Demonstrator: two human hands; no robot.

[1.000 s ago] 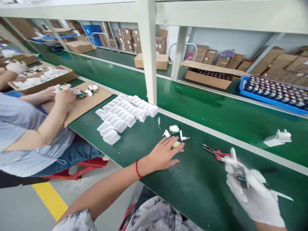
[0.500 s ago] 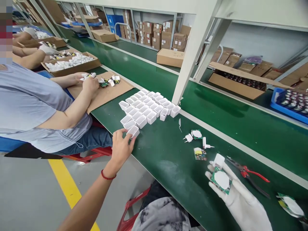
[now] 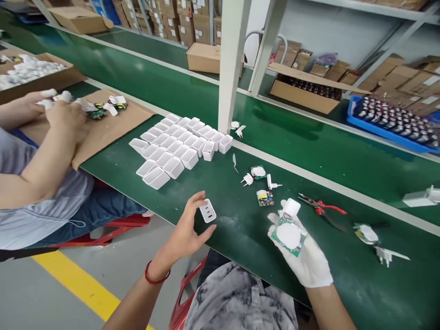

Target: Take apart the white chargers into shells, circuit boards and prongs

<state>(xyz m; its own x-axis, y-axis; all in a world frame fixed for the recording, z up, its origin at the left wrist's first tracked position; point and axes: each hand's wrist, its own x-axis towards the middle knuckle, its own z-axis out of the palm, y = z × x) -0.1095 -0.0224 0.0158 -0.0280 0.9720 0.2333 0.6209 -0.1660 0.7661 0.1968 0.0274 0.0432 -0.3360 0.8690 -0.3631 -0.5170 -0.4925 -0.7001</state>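
Observation:
My left hand, bare with a red cord at the wrist, has its fingers spread around a white plastic charger housing with slots in its end face. The fingertips are close to the housing's far side; the thumb stands apart from it. In my white-gloved right hand, palm up, rests a green circuit board with a white pad, with a white plug piece beside it at the fingers. Left of my hands, rows of open white housings stand on the green bench.
Nearby lie another circuit board, red-and-black pliers and a plug piece. A white post rises behind the housings. At left, a co-worker's hands work over a cardboard sheet. A blue tray stands at the back right.
My left hand has brought one housing from the near end of the rows toward me, turned its slotted face up and spread its fingers. The view has swung right; my right hand still holds the board.

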